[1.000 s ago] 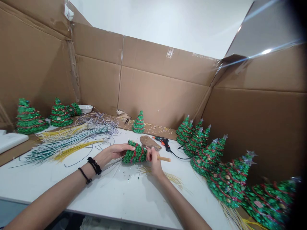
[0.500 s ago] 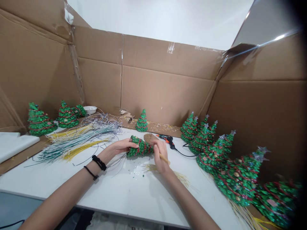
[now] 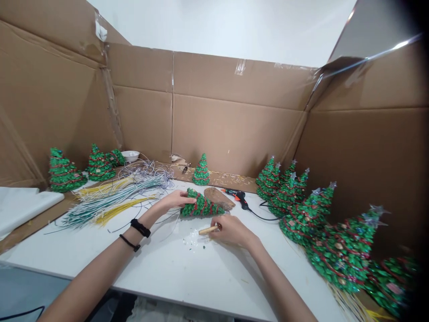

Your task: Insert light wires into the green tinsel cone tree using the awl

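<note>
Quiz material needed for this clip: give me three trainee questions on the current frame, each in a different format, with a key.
1. Multiple choice: what is in the grip of the right hand?
A) a round white bowl
B) a tan, wood-like rod
C) a black-and-orange glue gun

2. True or false: the green cone-shaped tree wound with red garland, held by the left hand, is on its side.

3. Fill in the blank: the green trees topped with clear stars stand on the person's ____ side.

Key: 1 B; 2 true; 3 right.
</note>
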`<state>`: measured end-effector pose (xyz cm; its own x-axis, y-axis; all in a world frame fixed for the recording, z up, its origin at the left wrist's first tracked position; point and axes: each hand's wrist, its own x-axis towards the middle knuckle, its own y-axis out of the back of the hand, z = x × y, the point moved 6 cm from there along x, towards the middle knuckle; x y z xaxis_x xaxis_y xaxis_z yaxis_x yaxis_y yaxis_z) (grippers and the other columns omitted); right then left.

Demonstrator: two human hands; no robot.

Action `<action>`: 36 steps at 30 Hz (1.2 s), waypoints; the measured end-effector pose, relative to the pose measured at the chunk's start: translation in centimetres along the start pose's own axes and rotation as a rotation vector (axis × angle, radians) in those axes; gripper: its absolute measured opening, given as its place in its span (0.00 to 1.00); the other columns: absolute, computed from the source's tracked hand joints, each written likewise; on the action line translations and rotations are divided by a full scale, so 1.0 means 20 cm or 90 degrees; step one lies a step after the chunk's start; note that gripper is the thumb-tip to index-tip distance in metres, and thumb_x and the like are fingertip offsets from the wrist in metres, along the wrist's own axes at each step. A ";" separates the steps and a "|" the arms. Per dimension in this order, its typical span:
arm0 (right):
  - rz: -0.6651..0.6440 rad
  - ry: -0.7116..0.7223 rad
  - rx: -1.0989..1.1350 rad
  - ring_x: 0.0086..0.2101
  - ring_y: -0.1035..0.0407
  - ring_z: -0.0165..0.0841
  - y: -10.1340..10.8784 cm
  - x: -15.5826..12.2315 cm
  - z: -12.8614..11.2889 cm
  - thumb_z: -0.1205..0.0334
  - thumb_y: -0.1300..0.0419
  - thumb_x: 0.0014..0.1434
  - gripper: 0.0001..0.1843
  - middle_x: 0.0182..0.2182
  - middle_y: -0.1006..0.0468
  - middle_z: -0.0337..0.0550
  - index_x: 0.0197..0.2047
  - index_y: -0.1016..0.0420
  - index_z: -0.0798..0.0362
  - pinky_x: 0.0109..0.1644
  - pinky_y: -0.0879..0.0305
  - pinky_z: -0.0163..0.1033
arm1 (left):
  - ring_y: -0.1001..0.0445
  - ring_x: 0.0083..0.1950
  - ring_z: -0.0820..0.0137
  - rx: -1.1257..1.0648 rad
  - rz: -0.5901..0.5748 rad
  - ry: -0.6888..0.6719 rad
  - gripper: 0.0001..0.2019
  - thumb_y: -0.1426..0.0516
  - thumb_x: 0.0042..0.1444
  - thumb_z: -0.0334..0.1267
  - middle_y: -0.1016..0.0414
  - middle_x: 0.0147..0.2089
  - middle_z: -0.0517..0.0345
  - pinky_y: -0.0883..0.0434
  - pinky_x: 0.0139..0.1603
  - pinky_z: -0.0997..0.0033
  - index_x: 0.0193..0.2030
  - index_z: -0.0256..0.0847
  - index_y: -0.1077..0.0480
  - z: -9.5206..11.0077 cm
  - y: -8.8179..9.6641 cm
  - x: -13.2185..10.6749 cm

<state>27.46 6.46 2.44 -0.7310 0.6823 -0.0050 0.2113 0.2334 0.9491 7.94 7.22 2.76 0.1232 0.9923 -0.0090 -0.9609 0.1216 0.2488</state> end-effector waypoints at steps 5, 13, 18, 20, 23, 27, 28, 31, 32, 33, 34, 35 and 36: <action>0.003 0.017 0.073 0.24 0.43 0.26 -0.01 0.02 0.00 0.66 0.42 0.49 0.03 0.21 0.32 0.35 0.25 0.29 0.53 0.28 0.58 0.33 | 0.27 0.36 0.65 0.135 0.108 -0.051 0.20 0.41 0.49 0.51 0.22 0.34 0.54 0.33 0.37 0.69 0.39 0.35 0.25 0.01 0.04 0.01; 0.107 0.072 0.586 0.20 0.51 0.22 0.07 0.06 0.01 0.51 0.41 0.53 0.15 0.19 0.44 0.29 0.28 0.37 0.53 0.24 0.58 0.31 | 0.34 0.44 0.62 0.454 0.472 -0.385 0.08 0.50 0.59 0.40 0.28 0.39 0.52 0.37 0.48 0.61 0.38 0.39 0.33 0.23 -0.05 -0.17; 0.156 0.056 0.755 0.16 0.55 0.21 0.14 0.04 0.04 0.47 0.39 0.53 0.17 0.15 0.38 0.29 0.33 0.36 0.52 0.20 0.64 0.31 | 0.34 0.33 0.70 0.261 0.139 -0.361 0.11 0.53 0.62 0.39 0.29 0.35 0.57 0.37 0.36 0.70 0.41 0.39 0.32 0.20 -0.40 -0.18; 0.139 0.068 0.781 0.16 0.56 0.21 0.13 0.04 0.03 0.46 0.38 0.52 0.18 0.16 0.35 0.30 0.34 0.36 0.52 0.20 0.65 0.31 | 0.34 0.34 0.71 0.163 0.045 -0.317 0.12 0.52 0.62 0.42 0.29 0.38 0.56 0.37 0.37 0.71 0.45 0.39 0.33 0.16 -0.50 -0.17; 0.117 0.086 0.808 0.16 0.53 0.20 0.11 0.04 0.01 0.46 0.37 0.51 0.19 0.15 0.37 0.29 0.32 0.37 0.52 0.20 0.63 0.30 | 0.34 0.39 0.69 -0.010 0.003 -0.270 0.14 0.52 0.62 0.46 0.30 0.40 0.54 0.37 0.41 0.71 0.44 0.38 0.33 0.10 -0.54 -0.15; 0.106 0.085 0.829 0.16 0.45 0.23 0.09 0.06 0.00 0.45 0.35 0.49 0.21 0.14 0.39 0.28 0.32 0.37 0.52 0.19 0.60 0.30 | 0.37 0.34 0.71 -0.130 0.004 -0.194 0.18 0.53 0.61 0.50 0.34 0.33 0.57 0.39 0.36 0.72 0.34 0.38 0.32 0.05 -0.52 -0.12; 0.105 0.080 0.833 0.15 0.44 0.23 0.08 0.06 0.01 0.44 0.36 0.49 0.22 0.14 0.39 0.28 0.32 0.37 0.52 0.19 0.59 0.30 | 0.38 0.33 0.72 -0.147 0.000 -0.187 0.19 0.52 0.61 0.51 0.34 0.32 0.57 0.39 0.35 0.72 0.33 0.38 0.32 0.06 -0.52 -0.12; 0.103 0.064 0.848 0.14 0.47 0.22 0.06 0.07 0.02 0.43 0.36 0.48 0.22 0.14 0.39 0.27 0.32 0.37 0.53 0.18 0.60 0.30 | 0.37 0.32 0.72 -0.192 -0.015 -0.178 0.16 0.47 0.57 0.50 0.32 0.31 0.58 0.39 0.35 0.73 0.34 0.38 0.31 0.06 -0.54 -0.13; 0.103 0.056 0.851 0.14 0.48 0.21 0.06 0.08 0.03 0.43 0.35 0.48 0.23 0.14 0.40 0.27 0.32 0.36 0.53 0.19 0.61 0.30 | 0.37 0.32 0.73 -0.204 -0.017 -0.171 0.15 0.45 0.56 0.50 0.33 0.29 0.59 0.39 0.34 0.74 0.34 0.38 0.31 0.06 -0.55 -0.13; 0.103 0.047 0.855 0.14 0.50 0.21 0.05 0.08 0.04 0.43 0.35 0.47 0.23 0.14 0.40 0.27 0.32 0.36 0.53 0.19 0.63 0.31 | 0.37 0.31 0.73 -0.214 -0.019 -0.163 0.15 0.43 0.54 0.50 0.33 0.28 0.59 0.39 0.34 0.74 0.32 0.38 0.31 0.05 -0.55 -0.13; 0.103 0.038 0.860 0.14 0.51 0.20 0.05 0.08 0.05 0.44 0.35 0.47 0.23 0.14 0.40 0.27 0.32 0.35 0.53 0.19 0.64 0.31 | 0.38 0.30 0.74 -0.221 -0.020 -0.152 0.16 0.42 0.53 0.51 0.33 0.27 0.60 0.40 0.33 0.75 0.31 0.38 0.31 0.03 -0.55 -0.12; 0.102 0.029 0.866 0.15 0.52 0.20 0.04 0.08 0.05 0.44 0.34 0.46 0.23 0.14 0.40 0.27 0.32 0.35 0.54 0.20 0.65 0.31 | 0.37 0.29 0.74 -0.225 -0.019 -0.141 0.16 0.41 0.52 0.51 0.33 0.26 0.60 0.40 0.33 0.75 0.29 0.38 0.31 0.02 -0.55 -0.11; 0.100 0.023 0.873 0.15 0.53 0.20 0.04 0.09 0.06 0.44 0.34 0.46 0.23 0.14 0.40 0.27 0.31 0.35 0.54 0.20 0.65 0.31 | 0.37 0.29 0.74 -0.228 -0.017 -0.133 0.16 0.41 0.52 0.51 0.33 0.25 0.60 0.40 0.32 0.75 0.29 0.37 0.31 0.01 -0.55 -0.10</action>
<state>27.10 8.59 2.77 -0.6523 0.7514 0.0994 0.7405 0.6598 -0.1279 18.33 3.83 0.14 0.1618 0.9672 0.1956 -0.9777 0.1841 -0.1012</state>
